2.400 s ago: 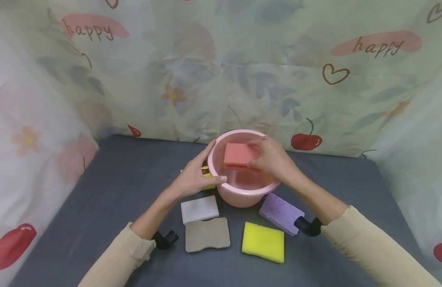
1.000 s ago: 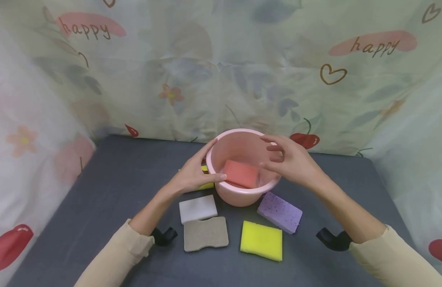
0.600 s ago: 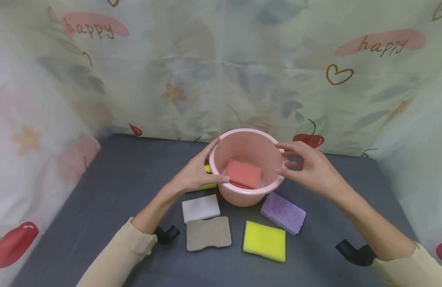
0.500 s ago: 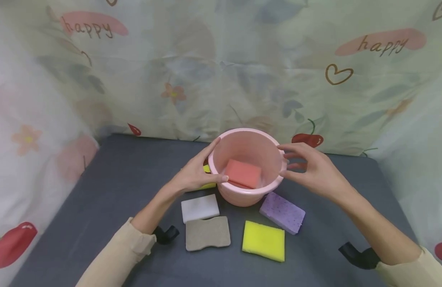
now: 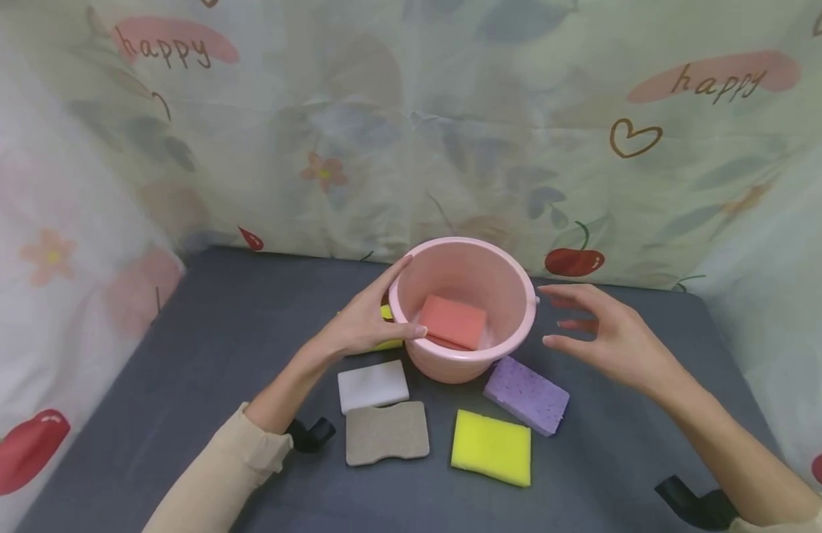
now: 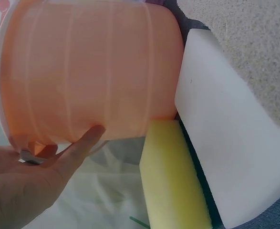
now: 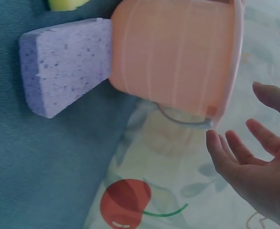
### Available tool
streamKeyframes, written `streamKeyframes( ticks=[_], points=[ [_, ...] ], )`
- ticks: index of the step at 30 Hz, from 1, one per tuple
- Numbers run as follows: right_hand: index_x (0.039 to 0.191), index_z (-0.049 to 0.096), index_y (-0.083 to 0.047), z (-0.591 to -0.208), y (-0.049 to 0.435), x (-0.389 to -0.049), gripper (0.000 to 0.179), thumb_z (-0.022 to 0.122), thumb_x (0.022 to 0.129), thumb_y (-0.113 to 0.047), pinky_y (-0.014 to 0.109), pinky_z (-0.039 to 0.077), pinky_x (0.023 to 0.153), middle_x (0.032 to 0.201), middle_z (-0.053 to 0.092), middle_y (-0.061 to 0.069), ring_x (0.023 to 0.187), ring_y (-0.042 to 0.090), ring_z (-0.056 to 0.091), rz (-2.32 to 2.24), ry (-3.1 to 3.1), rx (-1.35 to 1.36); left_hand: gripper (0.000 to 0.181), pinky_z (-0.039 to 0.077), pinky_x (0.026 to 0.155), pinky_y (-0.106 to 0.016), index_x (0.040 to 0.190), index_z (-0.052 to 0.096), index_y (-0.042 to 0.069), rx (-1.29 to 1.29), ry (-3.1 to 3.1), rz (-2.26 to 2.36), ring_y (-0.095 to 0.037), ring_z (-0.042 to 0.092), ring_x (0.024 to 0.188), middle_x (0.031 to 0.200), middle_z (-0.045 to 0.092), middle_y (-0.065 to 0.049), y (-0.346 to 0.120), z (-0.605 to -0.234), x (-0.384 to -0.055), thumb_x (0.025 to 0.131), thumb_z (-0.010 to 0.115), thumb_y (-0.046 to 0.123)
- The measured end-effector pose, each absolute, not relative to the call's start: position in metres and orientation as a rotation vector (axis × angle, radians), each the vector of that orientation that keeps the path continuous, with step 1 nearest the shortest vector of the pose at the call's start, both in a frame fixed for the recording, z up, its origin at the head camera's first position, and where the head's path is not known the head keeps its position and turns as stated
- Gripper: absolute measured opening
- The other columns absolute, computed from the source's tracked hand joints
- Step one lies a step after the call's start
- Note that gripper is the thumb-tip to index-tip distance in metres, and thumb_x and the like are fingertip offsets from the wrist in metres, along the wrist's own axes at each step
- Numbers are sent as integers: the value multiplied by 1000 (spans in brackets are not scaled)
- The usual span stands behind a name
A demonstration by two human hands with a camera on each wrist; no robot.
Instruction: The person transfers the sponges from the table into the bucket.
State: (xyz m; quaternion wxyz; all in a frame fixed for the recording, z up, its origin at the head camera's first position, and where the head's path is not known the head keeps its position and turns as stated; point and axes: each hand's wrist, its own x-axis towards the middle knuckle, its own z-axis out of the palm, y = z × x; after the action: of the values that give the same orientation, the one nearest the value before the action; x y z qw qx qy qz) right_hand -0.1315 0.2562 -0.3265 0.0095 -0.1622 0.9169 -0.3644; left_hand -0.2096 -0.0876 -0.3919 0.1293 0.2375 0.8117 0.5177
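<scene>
A pink bucket (image 5: 444, 368) stands upright near the back of the table. My left hand (image 5: 366, 318) grips its left side, thumb over the rim and fingers along the outer wall. Inside, a coral-red sponge (image 5: 455, 321) lies on the bottom. Off the bucket's right side, my right hand (image 5: 607, 333) hovers with loosely bent, spread fingers and holds nothing. In the right wrist view, its fingertips come close to the bucket's handle joint. A purple speckled sponge (image 7: 70, 64) lies against the bucket's base.
In front of the bucket lie a white sponge (image 5: 372, 386), a grey notched sponge (image 5: 387, 434) and a bright yellow sponge (image 5: 492, 447). A yellow sponge with a dark green layer (image 6: 171, 176) sits partly behind my left hand. A patterned curtain (image 5: 304, 133) borders the dark table (image 5: 251, 296).
My right hand has let go of the coral-red sponge inside the bucket, then come out and moved right, past the rim. The left hand has kept its grip on the bucket.
</scene>
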Motion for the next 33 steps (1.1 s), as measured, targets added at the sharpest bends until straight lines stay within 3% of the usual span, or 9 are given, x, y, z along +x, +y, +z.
streamKeyframes(
  ticks=[8, 17, 19, 25, 29, 33],
  points=[
    [142, 53, -15, -349, 267, -122, 62, 80, 86, -24, 22, 52, 87, 137, 54, 5, 111, 23, 63, -1186, 2856, -469, 110, 43, 104, -43, 160, 12, 30, 667, 2357, 1497, -17, 38, 138, 161, 23, 5, -87, -391, -210, 78, 85, 35],
    [142, 53, -13, -387, 278, -112, 63, 79, 86, -24, 25, 53, 88, 138, 55, 9, 109, -4, 58, -1252, 2810, -428, 110, 43, 104, -43, 160, 11, 31, 674, 2372, 1479, -16, 37, 139, 162, 20, 8, -87, -392, -210, 78, 84, 37],
    [142, 53, -14, -395, 279, -111, 62, 79, 86, -23, 25, 53, 88, 137, 56, 9, 112, 0, 58, -1263, 2805, -429, 109, 43, 104, -43, 160, 11, 31, 675, 2372, 1478, -16, 36, 139, 162, 19, 9, -87, -393, -211, 79, 84, 36],
    [140, 54, -12, -416, 280, -108, 62, 81, 84, -16, 21, 51, 88, 134, 57, 9, 116, 30, 59, -1269, 2848, -450, 109, 43, 104, -43, 160, 11, 31, 673, 2366, 1478, -16, 36, 140, 162, 19, 9, -87, -393, -210, 79, 83, 37],
    [137, 56, -8, -430, 279, -105, 63, 83, 81, -9, 24, 52, 88, 132, 59, 12, 114, 31, 60, -1222, 2898, -448, 109, 44, 103, -44, 160, 11, 32, 658, 2368, 1475, -16, 37, 139, 162, 19, 9, -87, -393, -210, 79, 83, 38],
    [136, 57, -5, -441, 279, -99, 64, 84, 79, -9, 38, 54, 88, 130, 60, 13, 114, 33, 60, -1167, 2917, -426, 109, 43, 104, -46, 160, 11, 33, 656, 2370, 1478, -17, 37, 139, 162, 20, 8, -87, -393, -210, 79, 84, 38]
  ],
)
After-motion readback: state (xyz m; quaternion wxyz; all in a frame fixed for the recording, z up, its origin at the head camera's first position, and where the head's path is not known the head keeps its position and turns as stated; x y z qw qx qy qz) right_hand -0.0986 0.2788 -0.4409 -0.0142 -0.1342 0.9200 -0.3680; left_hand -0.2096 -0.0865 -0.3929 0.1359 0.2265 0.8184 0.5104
